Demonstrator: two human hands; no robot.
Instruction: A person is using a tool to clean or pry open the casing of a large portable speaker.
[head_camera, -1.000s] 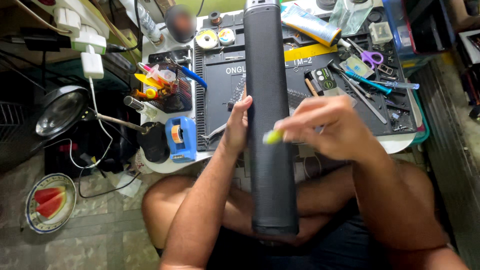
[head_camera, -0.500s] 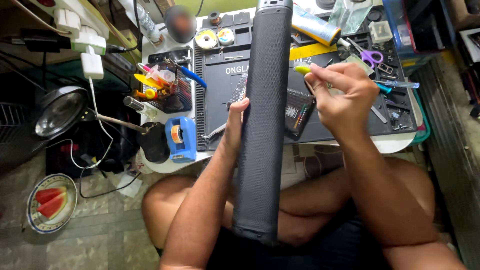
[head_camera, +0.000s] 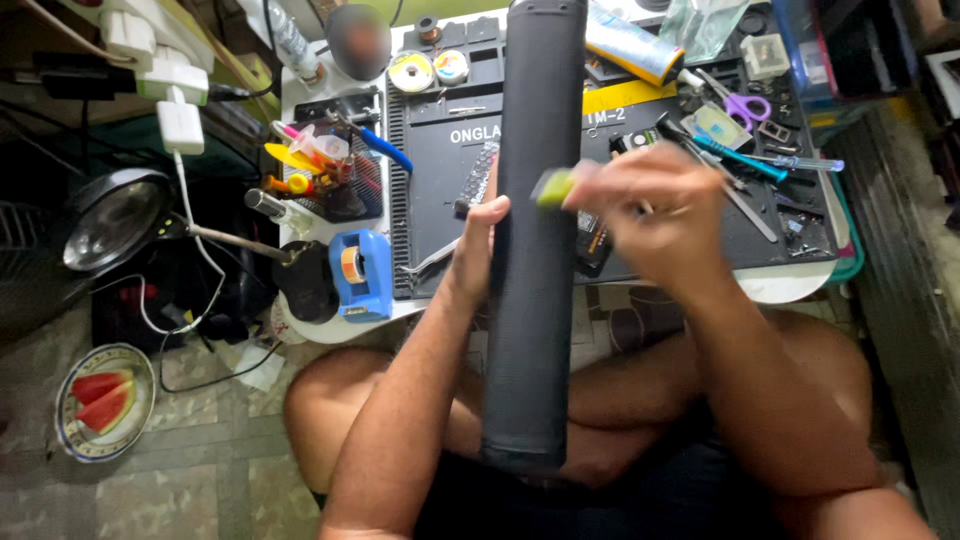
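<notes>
- Long black fabric-mesh cylinder (head_camera: 535, 240), seemingly a tube speaker, standing nearly upright over the lap, lower end near the crossed legs, top end reaching past the far side of the low table.
- Left hand (head_camera: 478, 245) pressed against the cylinder's left side about midway up, fingers wrapped behind it, thumb lying along the mesh.
- Right hand (head_camera: 650, 215) blurred, curled at the cylinder's right side, fingertips pinched on a small yellow-green tool tip (head_camera: 553, 187) touching the mesh; exact grip hard to tell through the blur.
- Black rubber work mat (head_camera: 440, 150) spread over the white low table (head_camera: 780, 285) behind the cylinder.
- Purple-handled scissors (head_camera: 740, 103) and a teal-handled screwdriver (head_camera: 735, 158) lying on the mat's right part, near the right hand.
- Blue tape dispenser (head_camera: 360, 275) standing at the table's near-left edge, just beside the mat.
- Mesh tray of coloured small tools (head_camera: 320, 170) left of the mat.
- Round black desk lamp (head_camera: 115, 220) off the table's left side.
- Patterned plate with red watermelon slices (head_camera: 103, 402) on the tiled floor, well apart from both hands.
</notes>
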